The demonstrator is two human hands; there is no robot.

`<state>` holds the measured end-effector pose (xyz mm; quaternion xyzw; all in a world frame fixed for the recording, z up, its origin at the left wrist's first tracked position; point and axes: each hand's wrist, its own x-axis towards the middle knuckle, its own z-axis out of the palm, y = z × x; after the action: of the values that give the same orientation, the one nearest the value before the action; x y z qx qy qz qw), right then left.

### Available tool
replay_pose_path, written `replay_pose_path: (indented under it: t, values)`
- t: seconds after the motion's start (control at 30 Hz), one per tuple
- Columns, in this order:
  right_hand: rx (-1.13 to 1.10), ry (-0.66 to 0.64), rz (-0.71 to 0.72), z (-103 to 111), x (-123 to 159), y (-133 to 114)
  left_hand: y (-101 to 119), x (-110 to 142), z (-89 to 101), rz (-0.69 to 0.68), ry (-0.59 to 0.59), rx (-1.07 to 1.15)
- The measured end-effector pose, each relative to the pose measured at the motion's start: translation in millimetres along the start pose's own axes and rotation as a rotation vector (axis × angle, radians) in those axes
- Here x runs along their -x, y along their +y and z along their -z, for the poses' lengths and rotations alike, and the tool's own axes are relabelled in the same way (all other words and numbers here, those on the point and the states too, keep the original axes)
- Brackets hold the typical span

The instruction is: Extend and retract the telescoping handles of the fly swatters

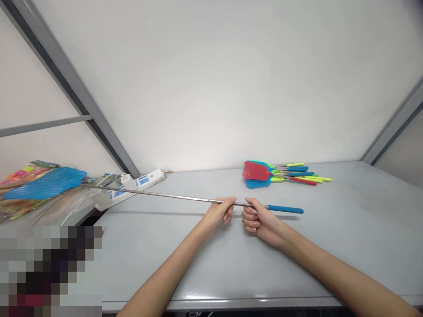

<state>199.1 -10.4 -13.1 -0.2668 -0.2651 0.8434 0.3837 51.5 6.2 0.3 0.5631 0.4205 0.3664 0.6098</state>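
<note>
A blue fly swatter [181, 197] with a long, thin metal rod stretches across the view, held above the table. Its perforated blue head is at the far left, slightly smeared, and its blue grip points right. My left hand [222, 211] pinches the rod right of its middle, thumb on top and fingers curled below. Close beside it, my right hand [259, 220] is closed on the rod just left of the blue grip, with its thumb along the top. A narrow gap separates the two hands.
Several fly swatters with short rods lie in a pile [257, 171] against the back wall. A white power strip [143, 180] with a plug sits at the table's left edge. Packaged goods [23, 176] lie beyond it, behind the swatter head. The grey table [218, 273] ends at a front edge.
</note>
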Motion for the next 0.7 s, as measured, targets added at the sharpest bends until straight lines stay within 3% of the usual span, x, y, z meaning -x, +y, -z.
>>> replay_pose_path:
  t: [0.7]
  values:
    - [0.014, -0.009, -0.027, 2.0, -4.4, 5.6, -6.4, -0.8, -2.4, 0.037, -0.013, -0.014]
